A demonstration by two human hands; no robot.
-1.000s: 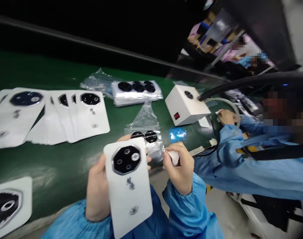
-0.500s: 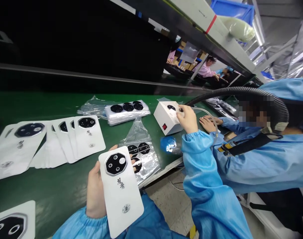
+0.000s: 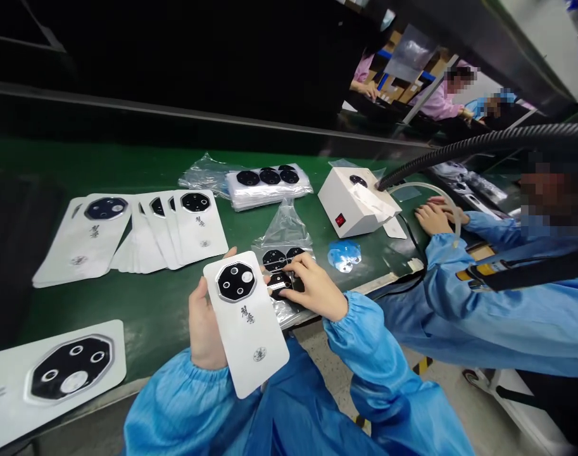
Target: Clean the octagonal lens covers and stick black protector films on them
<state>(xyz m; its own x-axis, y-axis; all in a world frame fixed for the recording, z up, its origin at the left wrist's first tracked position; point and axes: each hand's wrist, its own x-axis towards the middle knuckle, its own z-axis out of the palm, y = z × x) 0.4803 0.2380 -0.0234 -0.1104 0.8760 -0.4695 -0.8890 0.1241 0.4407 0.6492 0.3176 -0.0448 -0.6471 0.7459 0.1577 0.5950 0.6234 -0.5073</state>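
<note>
My left hand (image 3: pixel 207 326) is closed around a white phone back cover (image 3: pixel 253 335) with a black octagonal camera area, dark lettering and a round seal print. Beside it, my right hand (image 3: pixel 317 288) has thumb and fingers at the edges of a round black lens disc (image 3: pixel 279 282) with a pale stripe across it. Other black lens discs (image 3: pixel 274 257) lie on a clear plastic sleeve (image 3: pixel 286 228) just beyond. Part of the disc is covered by my fingers, and most left fingers are behind the cover.
Fanned white covers (image 3: pixel 96 234) lie at left, with another cover (image 3: pixel 13 380) nearer. Bagged discs (image 3: pixel 270 190) lie at the back. A white box with a red switch (image 3: pixel 340 220) stands near blue film pieces (image 3: pixel 344 254). A co-worker's hand (image 3: pixel 433 218) rests at right under a black hose (image 3: pixel 497 139).
My right hand has left the top of the white box and come down to the black lens discs beside the cover. The left hand still holds the cover; the view has turned.
</note>
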